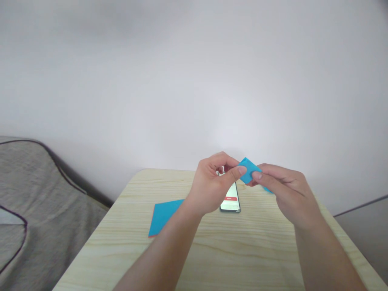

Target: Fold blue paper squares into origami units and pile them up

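Between my two hands, above the far part of the table, is a small folded piece of blue paper [249, 166]. My left hand [214, 184] pinches its left side, with the thumb lying across the near face. At its right side my right hand [285, 188] grips it between thumb and fingers. Both hands are closed on the paper, and most of the fingertips behind it are hidden. Another bit of blue [267, 189] shows under my right hand; whether it belongs to the held paper I cannot tell.
A phone [230, 202] with a lit screen lies on the wooden table [242, 258], partly covered by my left hand. Blue paper with an orange edge [165, 214] lies left of my left forearm. Behind stands a white wall [182, 81]; grey fabric [54, 218] is at the left.
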Available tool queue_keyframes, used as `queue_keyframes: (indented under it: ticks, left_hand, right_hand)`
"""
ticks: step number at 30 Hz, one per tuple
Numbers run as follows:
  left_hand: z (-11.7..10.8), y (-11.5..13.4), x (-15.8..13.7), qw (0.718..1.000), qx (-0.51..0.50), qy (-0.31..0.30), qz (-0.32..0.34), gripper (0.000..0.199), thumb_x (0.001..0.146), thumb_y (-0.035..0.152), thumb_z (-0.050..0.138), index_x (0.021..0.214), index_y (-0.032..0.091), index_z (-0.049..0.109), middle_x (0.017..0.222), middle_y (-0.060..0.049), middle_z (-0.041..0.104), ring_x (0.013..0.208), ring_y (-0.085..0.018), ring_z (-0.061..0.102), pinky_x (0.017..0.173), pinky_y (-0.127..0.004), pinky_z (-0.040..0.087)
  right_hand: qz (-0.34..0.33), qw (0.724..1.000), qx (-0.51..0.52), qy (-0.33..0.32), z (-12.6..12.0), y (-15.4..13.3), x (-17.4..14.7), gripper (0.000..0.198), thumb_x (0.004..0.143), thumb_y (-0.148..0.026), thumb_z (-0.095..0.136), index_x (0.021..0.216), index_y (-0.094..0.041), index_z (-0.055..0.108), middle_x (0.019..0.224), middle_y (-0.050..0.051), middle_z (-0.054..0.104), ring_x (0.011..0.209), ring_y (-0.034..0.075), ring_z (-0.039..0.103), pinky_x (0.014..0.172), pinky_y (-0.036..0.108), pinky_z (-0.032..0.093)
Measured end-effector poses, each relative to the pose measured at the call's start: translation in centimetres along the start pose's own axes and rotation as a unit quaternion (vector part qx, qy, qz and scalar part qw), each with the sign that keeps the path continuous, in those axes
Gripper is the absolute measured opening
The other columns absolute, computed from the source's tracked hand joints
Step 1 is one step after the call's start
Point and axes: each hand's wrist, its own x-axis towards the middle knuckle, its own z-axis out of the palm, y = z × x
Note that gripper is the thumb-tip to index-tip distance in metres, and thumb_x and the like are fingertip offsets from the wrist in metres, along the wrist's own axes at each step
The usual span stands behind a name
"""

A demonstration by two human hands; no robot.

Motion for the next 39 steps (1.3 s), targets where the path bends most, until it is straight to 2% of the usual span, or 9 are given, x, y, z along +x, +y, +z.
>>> queue_keyframes:
  ticks: [8,14,21,25,28,30,32,35,39]
  left_hand:
    - [-0.2,0.0,0.3,0.996,-0.056,-0.036,-0.053,0.027,0.083,0.041,0.081,0.083,0.015,0.074,0.080,-0.006,0.070,0.075,-0.018,0.060,0.071,-0.033,0.047]
    - [-0.6,0.1,0.3,0.996,-0.076,-0.014,-0.053,0.025,0.086,0.039,0.078,0.083,0.014,0.075,0.082,-0.006,0.071,0.078,-0.016,0.059,0.073,-0.030,0.046]
    - [-0.4,0.3,0.0,0.998,0.003,-0.047,-0.042,0.025,0.091,0.039,0.071,0.084,0.016,0.070,0.079,-0.002,0.066,0.076,-0.014,0.055,0.072,-0.030,0.043]
    - [-0.3,0.9,-0.1,0.994,0.055,-0.085,-0.034,0.021,0.094,0.033,0.067,0.082,0.016,0.067,0.077,0.001,0.062,0.076,-0.012,0.051,0.072,-0.028,0.040]
    - [-0.6,1.2,-0.1,0.993,0.055,-0.103,-0.031,0.020,0.095,0.031,0.065,0.082,0.016,0.065,0.077,0.002,0.059,0.076,-0.011,0.049,0.072,-0.027,0.039]
    - [-0.7,1.2,-0.1,0.991,0.060,-0.114,-0.030,0.020,0.095,0.031,0.064,0.082,0.016,0.064,0.077,0.002,0.059,0.077,-0.011,0.050,0.073,-0.027,0.039]
    - [-0.8,1.2,-0.1,0.990,0.070,-0.118,-0.026,0.020,0.095,0.031,0.064,0.082,0.017,0.065,0.078,0.002,0.060,0.078,-0.012,0.050,0.074,-0.027,0.039]
    - [-0.8,1.2,-0.2,0.990,0.082,-0.113,-0.020,0.020,0.095,0.032,0.064,0.082,0.017,0.066,0.079,0.001,0.061,0.078,-0.013,0.052,0.075,-0.028,0.039]
    - [-0.6,1.1,-0.1,0.993,0.078,-0.085,-0.022,0.022,0.093,0.036,0.067,0.081,0.017,0.066,0.076,0.001,0.061,0.076,-0.013,0.051,0.072,-0.028,0.040]
  right_hand:
    - [-0.035,0.997,-0.042,0.046,-0.2,0.0,-0.2,0.025,0.099,-0.039,0.063,0.083,-0.025,0.078,0.083,0.001,0.074,0.079,0.017,0.063,0.070,0.029,0.047]
    - [-0.035,0.996,-0.023,0.083,-0.4,0.1,0.0,0.025,0.098,-0.038,0.065,0.082,-0.025,0.078,0.080,0.000,0.073,0.074,0.015,0.064,0.068,0.027,0.048]
    - [-0.013,0.998,0.038,0.048,0.2,0.2,0.2,0.016,0.093,-0.041,0.072,0.091,-0.026,0.077,0.076,-0.001,0.070,0.071,0.013,0.060,0.064,0.025,0.047]
    - [-0.009,0.998,0.042,0.048,0.2,0.6,0.3,0.026,0.095,-0.043,0.069,0.081,-0.022,0.071,0.068,-0.002,0.060,0.064,0.011,0.052,0.059,0.025,0.042]
    - [-0.005,0.998,0.048,0.051,0.1,1.1,0.4,0.024,0.093,-0.043,0.072,0.081,-0.022,0.068,0.071,-0.002,0.060,0.065,0.012,0.051,0.058,0.025,0.041]
    - [-0.005,0.997,0.057,0.058,0.1,1.3,0.4,0.020,0.090,-0.042,0.075,0.090,-0.024,0.069,0.077,-0.002,0.062,0.069,0.013,0.054,0.061,0.026,0.043]
    - [-0.002,0.997,0.060,0.043,0.0,1.4,0.5,0.019,0.090,-0.042,0.075,0.095,-0.025,0.070,0.080,-0.001,0.063,0.073,0.014,0.056,0.064,0.027,0.044]
    - [-0.011,0.999,0.048,0.001,-0.2,1.2,0.4,0.020,0.095,-0.040,0.070,0.085,-0.023,0.070,0.080,0.001,0.064,0.075,0.016,0.055,0.067,0.030,0.042]
    - [-0.025,0.999,0.044,-0.011,-0.5,1.1,0.2,0.022,0.095,-0.037,0.069,0.078,-0.022,0.069,0.081,0.001,0.066,0.077,0.017,0.056,0.070,0.032,0.041]
